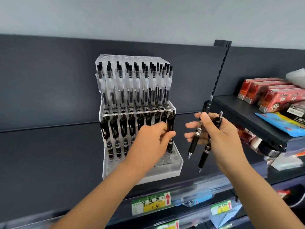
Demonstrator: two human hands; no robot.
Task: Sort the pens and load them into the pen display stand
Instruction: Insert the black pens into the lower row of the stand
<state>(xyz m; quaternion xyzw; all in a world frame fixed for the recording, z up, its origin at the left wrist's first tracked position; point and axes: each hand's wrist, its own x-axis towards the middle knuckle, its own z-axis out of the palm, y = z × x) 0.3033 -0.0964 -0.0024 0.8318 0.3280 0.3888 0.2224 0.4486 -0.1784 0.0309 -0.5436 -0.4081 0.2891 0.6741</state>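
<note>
While left-hand grip (153, 138) pinches black pen (170, 146) at pen display stand (165, 172), right-hand grip (219, 131) clasps two pens (195, 139): likely light, rigid, slick; hold rubber sleeve.

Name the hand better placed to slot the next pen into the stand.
Left. The left hand is at the clear acrylic display stand, pinching a black pen at its middle row; the right hand grips two spare black pens beside it.

Looks like a small shop. Dark metal shelves (49, 146) with price tags (151, 204) on the edge. Boxed goods (270, 95) stacked alongside.
</note>
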